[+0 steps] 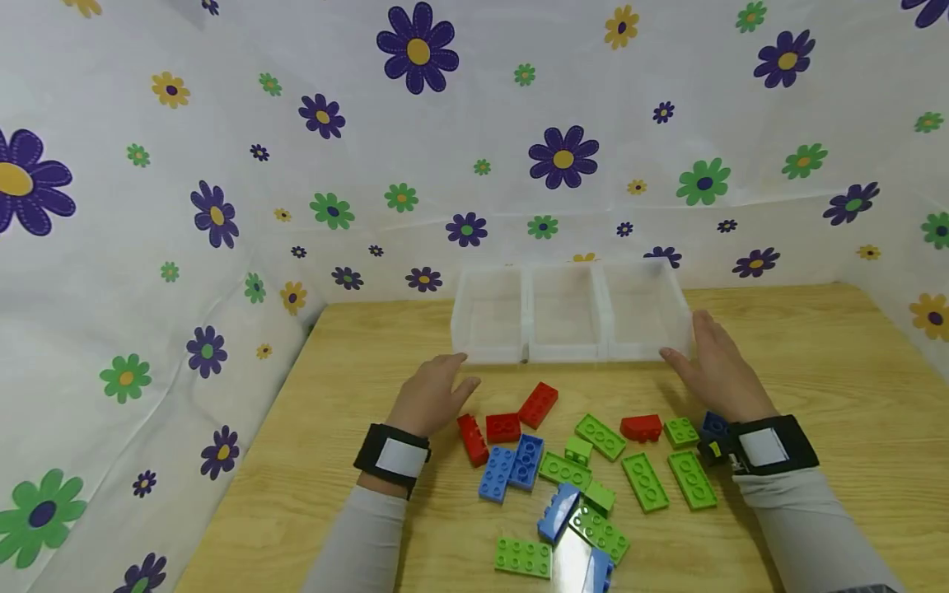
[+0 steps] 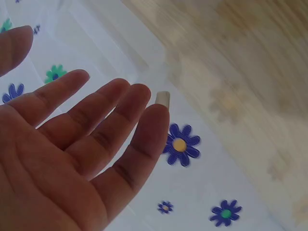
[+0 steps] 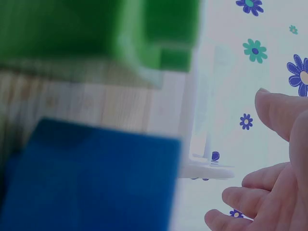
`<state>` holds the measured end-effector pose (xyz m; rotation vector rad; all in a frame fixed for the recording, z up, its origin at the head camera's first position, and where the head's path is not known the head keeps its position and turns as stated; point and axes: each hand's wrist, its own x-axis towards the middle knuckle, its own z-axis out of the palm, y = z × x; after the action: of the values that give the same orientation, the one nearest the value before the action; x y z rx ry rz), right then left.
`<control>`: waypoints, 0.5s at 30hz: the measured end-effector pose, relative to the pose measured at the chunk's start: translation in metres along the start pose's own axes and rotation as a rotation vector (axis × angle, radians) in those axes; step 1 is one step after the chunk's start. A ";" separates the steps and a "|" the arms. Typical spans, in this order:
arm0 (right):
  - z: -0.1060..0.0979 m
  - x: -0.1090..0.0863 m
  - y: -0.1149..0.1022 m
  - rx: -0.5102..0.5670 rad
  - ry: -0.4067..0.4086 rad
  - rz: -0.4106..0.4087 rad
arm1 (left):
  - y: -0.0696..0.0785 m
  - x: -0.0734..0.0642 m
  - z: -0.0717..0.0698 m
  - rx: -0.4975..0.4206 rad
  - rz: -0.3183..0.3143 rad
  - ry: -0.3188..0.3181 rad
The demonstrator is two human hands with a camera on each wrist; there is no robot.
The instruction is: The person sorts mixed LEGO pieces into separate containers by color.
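Bricks [image 1: 522,557] loose on table [image 1: 289,445] in front of tray [image 1: 567,353], none inside; work looks barely begun, all bricks remaining. Left hand [image 1: 428,395] near tray's front-left corner, right hand [image 1: 721,375] at right end: fingers extended, gripping nothing; contact unclear.

A blue toy brick [image 1: 597,570] runs off the bottom of my head view, while the right wristband [image 1: 778,445] partly hides a dark blue brick [image 1: 714,424]. My right wrist view crops a blurred green brick [image 3: 91,29], a blurred blue block [image 3: 96,183] and the right hand [image 3: 284,192]; I cannot tell whether its fingertips touch the three-compartment tray [image 1: 567,354]. The left hand [image 2: 77,154] is cut off too.
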<state>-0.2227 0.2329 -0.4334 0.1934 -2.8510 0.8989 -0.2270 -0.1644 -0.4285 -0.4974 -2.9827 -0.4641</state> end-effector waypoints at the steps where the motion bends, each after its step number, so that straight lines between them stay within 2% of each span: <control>1: 0.000 0.000 0.000 0.003 0.004 -0.003 | 0.006 0.001 0.002 0.012 0.012 -0.014; 7: 0.001 0.002 -0.002 0.025 0.006 -0.006 | 0.042 0.008 0.015 0.044 0.130 -0.115; 11: 0.003 0.003 -0.002 0.087 -0.019 -0.001 | 0.063 0.014 0.021 0.151 0.223 -0.160; 15: 0.002 0.004 0.004 0.227 -0.010 0.072 | 0.081 0.020 0.026 0.256 0.270 -0.196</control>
<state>-0.2275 0.2347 -0.4368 0.1208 -2.7752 1.2392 -0.2203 -0.0777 -0.4278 -0.9477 -3.0231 -0.0093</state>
